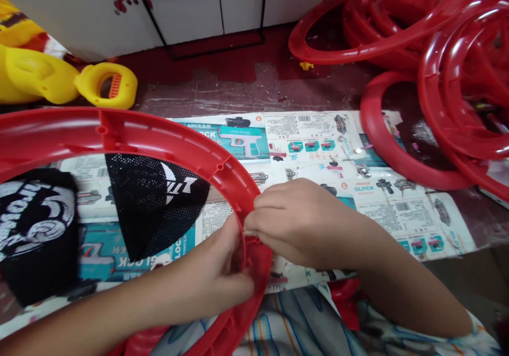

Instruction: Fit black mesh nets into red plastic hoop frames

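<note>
- Our left fingers clasp the red ring; slackening could tip it off the desk's near edge.
- Our right fingers pinch together, contents hidden.

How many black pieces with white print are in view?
2: a black piece at the left edge, and a black mesh piece right of it, seen through the red ring. More might be hidden.

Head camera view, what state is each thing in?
Large red plastic ring, held, ribbed side showing.
Left hand, gripping the ring.
Right hand, fingers bunched against the ring.
Black triangular mesh cloth, lying print-up.
Black printed cloth, far left, print-up.
Red plastic rings at right, heaped, overlapping.
White-and-teal printed card sheets, spread flat.
Yellow oval plastic loop, lying beyond the ring.
</note>
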Available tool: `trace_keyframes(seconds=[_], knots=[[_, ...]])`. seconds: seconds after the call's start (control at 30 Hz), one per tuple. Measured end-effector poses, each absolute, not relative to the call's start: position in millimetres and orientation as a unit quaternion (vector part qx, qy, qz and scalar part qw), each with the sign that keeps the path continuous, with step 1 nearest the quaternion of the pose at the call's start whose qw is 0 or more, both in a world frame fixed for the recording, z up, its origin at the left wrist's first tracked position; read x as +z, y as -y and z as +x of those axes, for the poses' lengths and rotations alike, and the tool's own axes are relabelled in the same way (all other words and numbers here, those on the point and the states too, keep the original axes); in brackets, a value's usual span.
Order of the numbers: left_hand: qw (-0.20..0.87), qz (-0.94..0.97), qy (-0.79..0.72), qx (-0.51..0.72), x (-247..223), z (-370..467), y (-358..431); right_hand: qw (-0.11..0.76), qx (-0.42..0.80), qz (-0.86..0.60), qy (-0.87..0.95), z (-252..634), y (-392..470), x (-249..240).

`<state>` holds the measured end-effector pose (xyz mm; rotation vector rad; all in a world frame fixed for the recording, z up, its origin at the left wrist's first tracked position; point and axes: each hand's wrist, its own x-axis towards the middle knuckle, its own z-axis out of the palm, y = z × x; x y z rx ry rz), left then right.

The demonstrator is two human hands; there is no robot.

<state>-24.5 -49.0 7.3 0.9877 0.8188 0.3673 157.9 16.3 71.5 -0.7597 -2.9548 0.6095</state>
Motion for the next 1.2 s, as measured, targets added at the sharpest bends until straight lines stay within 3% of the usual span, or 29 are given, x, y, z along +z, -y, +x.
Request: trace_keyframes(seconds=[0.17, 0.37, 0.73, 0.97, 1.2], knots=[[0.798, 0.450, -0.364, 0.165, 7, -25, 48, 0.010, 0.216, -0.248, 0.944, 160, -19, 67], [0.795, 0.459, -0.363, 0.160, 12, -27, 48, 0.077, 0.235, -0.205, 0.947, 166, -23, 60], [0.794, 0.450, -0.376, 0.157, 9, -28, 49, 0.075, 0.116, -0.211, 0.968, 165, -15, 65], [0.814, 0.423, -0.362, 0.165, 14, -21, 47, 0.025, 0.162, -0.247, 0.955, 163, -17, 67], [0.799, 0.449, -0.359, 0.176, 17, -23, 48, -0.001, 0.309, -0.325, 0.894, 159, -18, 72]])
